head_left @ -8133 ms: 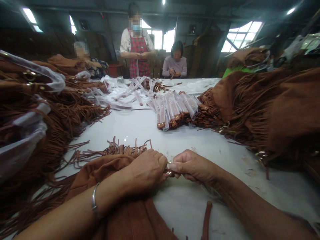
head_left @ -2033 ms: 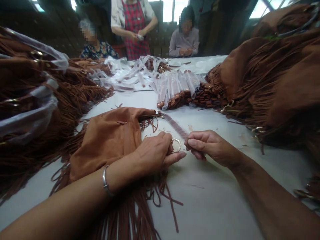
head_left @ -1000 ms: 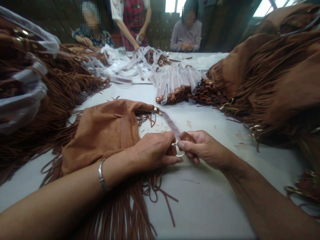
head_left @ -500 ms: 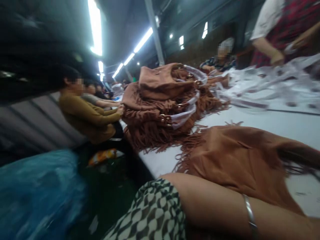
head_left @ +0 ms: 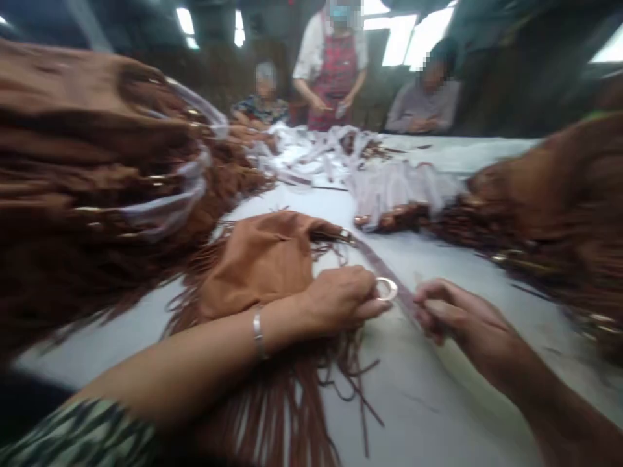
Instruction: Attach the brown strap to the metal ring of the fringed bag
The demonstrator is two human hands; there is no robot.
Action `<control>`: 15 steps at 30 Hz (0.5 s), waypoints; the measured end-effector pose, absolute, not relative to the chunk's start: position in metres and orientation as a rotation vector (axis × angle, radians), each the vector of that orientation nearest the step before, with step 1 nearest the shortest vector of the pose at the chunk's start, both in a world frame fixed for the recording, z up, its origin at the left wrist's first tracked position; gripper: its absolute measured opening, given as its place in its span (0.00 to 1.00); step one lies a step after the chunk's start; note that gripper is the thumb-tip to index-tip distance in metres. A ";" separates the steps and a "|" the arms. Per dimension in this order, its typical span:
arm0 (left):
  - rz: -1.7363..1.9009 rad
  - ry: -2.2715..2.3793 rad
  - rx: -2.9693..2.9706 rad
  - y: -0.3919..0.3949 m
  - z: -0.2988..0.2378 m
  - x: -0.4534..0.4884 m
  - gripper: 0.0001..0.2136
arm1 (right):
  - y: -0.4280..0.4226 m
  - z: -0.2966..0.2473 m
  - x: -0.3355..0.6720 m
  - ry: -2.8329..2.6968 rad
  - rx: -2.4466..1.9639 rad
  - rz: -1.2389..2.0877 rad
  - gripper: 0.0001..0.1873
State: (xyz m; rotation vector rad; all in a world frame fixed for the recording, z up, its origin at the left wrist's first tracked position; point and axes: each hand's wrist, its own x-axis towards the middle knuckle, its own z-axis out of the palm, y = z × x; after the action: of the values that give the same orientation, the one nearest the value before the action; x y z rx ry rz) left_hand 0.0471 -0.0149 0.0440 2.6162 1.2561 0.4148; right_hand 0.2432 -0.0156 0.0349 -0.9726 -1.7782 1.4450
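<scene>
A brown suede fringed bag (head_left: 265, 263) lies on the white table (head_left: 438, 402) in front of me. My left hand (head_left: 341, 298), a silver bangle on its wrist, is closed on the bag's metal ring (head_left: 387, 288) at the bag's near corner. A brown strap (head_left: 377, 263) wrapped in clear plastic runs from the bag's far corner down to my right hand (head_left: 450, 314), whose fingers are curled around the strap's end just right of the ring. The picture is smeared by motion.
Tall stacks of the same fringed bags rise at the left (head_left: 87, 188) and right (head_left: 559, 201). A row of plastic-wrapped straps (head_left: 403, 194) lies mid-table. Three people (head_left: 335, 65) work at the far end.
The view swung far left to other workers half a second ago and has come back to my hands. The ring now shows clear of the strap end, and my right hand sits slightly further right.
</scene>
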 end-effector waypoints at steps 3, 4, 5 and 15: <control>0.400 1.267 2.631 -0.009 0.033 0.051 0.15 | -0.026 0.041 0.261 -1.769 -1.063 1.430 0.08; 0.389 1.270 2.655 -0.009 0.031 0.050 0.15 | -0.025 0.041 0.260 -1.809 -1.054 1.424 0.09; 0.379 1.275 2.683 -0.011 0.031 0.050 0.15 | -0.023 0.040 0.258 -1.854 -1.048 1.407 0.10; 0.324 1.374 2.841 -0.021 0.032 0.055 0.19 | -0.018 0.043 0.262 -2.071 -1.176 1.234 0.16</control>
State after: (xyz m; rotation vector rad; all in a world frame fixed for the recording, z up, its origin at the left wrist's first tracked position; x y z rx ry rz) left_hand 0.0549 -0.0211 0.0318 2.8410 1.3741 0.3245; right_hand 0.2623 -0.0183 0.0432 -1.1757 -2.0712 1.2344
